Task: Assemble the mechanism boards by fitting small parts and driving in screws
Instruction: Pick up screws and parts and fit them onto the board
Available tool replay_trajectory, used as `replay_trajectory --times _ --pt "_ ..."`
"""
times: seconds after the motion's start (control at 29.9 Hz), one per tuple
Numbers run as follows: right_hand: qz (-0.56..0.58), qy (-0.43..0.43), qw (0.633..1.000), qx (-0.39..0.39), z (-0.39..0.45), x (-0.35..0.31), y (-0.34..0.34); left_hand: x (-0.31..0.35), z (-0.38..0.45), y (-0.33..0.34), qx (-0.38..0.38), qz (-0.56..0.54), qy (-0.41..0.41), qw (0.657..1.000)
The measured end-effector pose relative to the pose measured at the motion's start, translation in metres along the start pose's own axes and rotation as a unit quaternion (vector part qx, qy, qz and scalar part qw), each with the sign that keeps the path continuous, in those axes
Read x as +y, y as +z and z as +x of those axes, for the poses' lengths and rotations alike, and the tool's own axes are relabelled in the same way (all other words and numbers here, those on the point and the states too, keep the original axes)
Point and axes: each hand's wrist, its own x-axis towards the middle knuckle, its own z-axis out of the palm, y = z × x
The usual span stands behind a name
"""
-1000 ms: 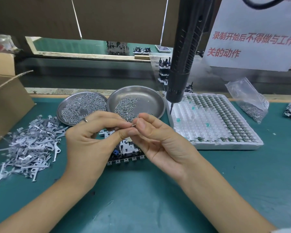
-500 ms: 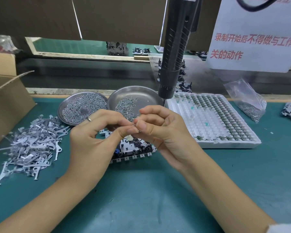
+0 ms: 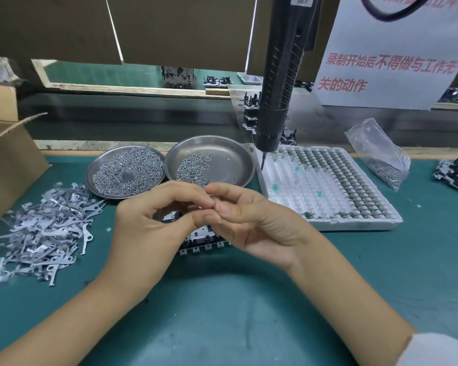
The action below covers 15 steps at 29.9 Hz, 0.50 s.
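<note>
Head view: my left hand (image 3: 146, 228) and right hand (image 3: 251, 223) meet fingertip to fingertip, curled, pinching something too small for me to identify. They largely hide the mechanism board (image 3: 201, 240) beneath, near the screw dishes (image 3: 230, 157). The hanging screwdriver (image 3: 278, 101) is cut off at the top.
</note>
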Motion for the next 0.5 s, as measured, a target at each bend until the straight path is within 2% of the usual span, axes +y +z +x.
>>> replay_trajectory --times 0.07,0.17,0.23,0.3,0.4,0.43,0.5 --pt "-0.019 0.0 1.0 0.009 -0.001 -0.001 0.0 -0.001 0.001 0.002 -0.001 -0.06 -0.06 0.996" --pt "-0.057 0.0 0.998 0.018 -0.002 -0.003 0.001 -0.001 0.002 0.003 0.008 -0.111 -0.103 0.988" --pt "-0.143 -0.005 0.989 0.02 -0.006 -0.011 0.001 -0.001 0.002 0.003 -0.003 -0.137 -0.115 0.984" --pt "-0.269 -0.021 0.962 0.049 -0.017 -0.026 -0.002 -0.002 0.002 0.001 -0.01 -0.146 -0.131 0.981" --pt "-0.396 -0.073 0.899 0.174 -0.05 -0.059 -0.021 -0.005 0.004 -0.001 0.017 -0.171 -0.179 0.969" --pt "-0.442 -0.086 0.862 0.232 -0.063 -0.069 -0.031 -0.006 0.005 -0.002 0.026 -0.184 -0.19 0.964" --pt "-0.568 -0.076 0.753 0.324 -0.085 -0.086 -0.055 -0.007 0.006 -0.003 0.033 -0.2 -0.203 0.958"
